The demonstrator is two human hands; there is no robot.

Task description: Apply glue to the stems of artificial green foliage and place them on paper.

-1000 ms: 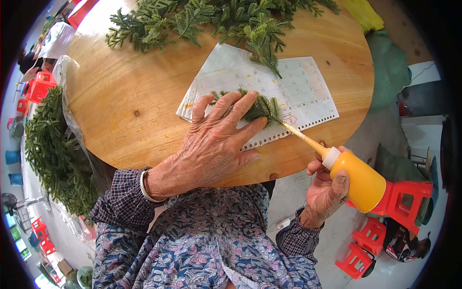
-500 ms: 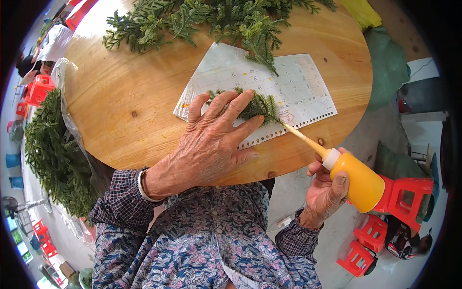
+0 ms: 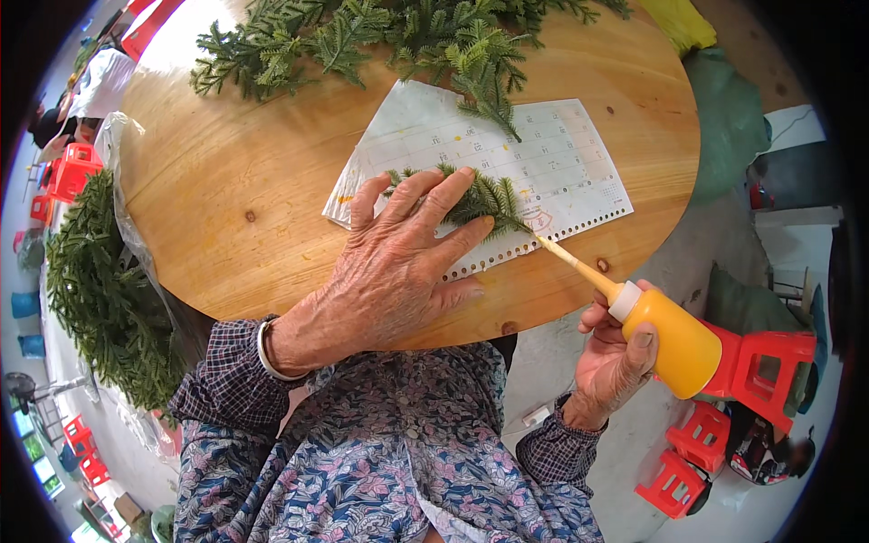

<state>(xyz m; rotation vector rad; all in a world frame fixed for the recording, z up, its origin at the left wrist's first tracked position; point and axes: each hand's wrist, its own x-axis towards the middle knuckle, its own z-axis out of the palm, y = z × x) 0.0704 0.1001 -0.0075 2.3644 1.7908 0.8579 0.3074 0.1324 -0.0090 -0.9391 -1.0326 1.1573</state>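
My left hand (image 3: 389,262) lies over a small green artificial fir sprig (image 3: 493,201), its fingers spread and pressing the sprig onto a sheet of calendar paper (image 3: 570,158). Part of the sprig is hidden beneath the fingers. In my right hand (image 3: 611,371) is a yellow squeeze bottle (image 3: 677,346) with a white collar and a long tapered nozzle. The bottle is tilted, and its nozzle tip meets or nearly meets the bare stem end of the sprig. Yellow specks mark the paper.
More fir branches (image 3: 344,41) lie across the far side of the round wooden table (image 3: 226,172); one tip overlaps the paper. A heap of greenery (image 3: 109,299) stands left of the table. Red stools (image 3: 769,366) stand at the right, near green sacking (image 3: 724,127).
Almost nothing differs. The bottle and its nozzle tip have shifted very slightly, and both hands keep their places.
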